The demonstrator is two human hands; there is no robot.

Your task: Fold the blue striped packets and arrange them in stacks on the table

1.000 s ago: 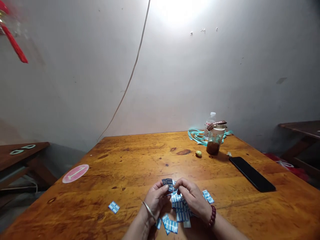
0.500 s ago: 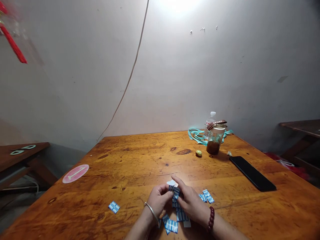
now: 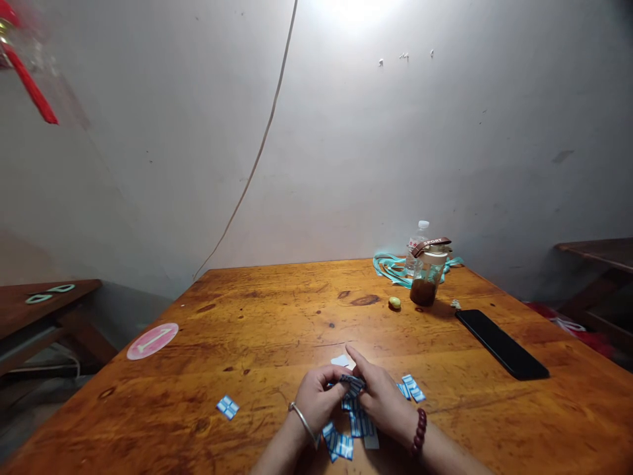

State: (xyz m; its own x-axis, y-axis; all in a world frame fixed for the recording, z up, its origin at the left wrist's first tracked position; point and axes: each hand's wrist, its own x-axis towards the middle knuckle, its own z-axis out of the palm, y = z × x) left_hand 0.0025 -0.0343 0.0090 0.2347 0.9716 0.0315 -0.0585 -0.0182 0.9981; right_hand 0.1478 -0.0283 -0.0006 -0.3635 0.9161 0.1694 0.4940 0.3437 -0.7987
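Between my hands is a small blue-and-white patterned card (image 3: pixel 353 382), perhaps more than one in a stack. My left hand (image 3: pixel 316 399) pinches it between thumb and fingers from the left side. Against its right edge, my right hand (image 3: pixel 388 399) is curled with its thumb side on the card and its index finger stretched forward. Beneath the hands lie several blue-and-white cards (image 3: pixel 341 445), loosely overlapping. A white card (image 3: pixel 340 360) lies just beyond my fingertips, partly hidden. Two patterned cards (image 3: pixel 413 388) rest right of my right hand, and one card (image 3: pixel 228 407) lies alone to the left.
A black phone (image 3: pixel 500 343) lies on the wooden table (image 3: pixel 277 310) at right. Behind it stand a cup of brown drink (image 3: pixel 424 287) and a clear bottle (image 3: pixel 421 231) beside a turquoise strap (image 3: pixel 390 269). A small yellowish object (image 3: pixel 394 303) sits nearby; a pink sticker (image 3: pixel 153 341) is at left.
My left hand's fingers have moved slightly right and the held card has tilted flatter toward my right hand. The view has shifted a little; the loose cards lie as before.
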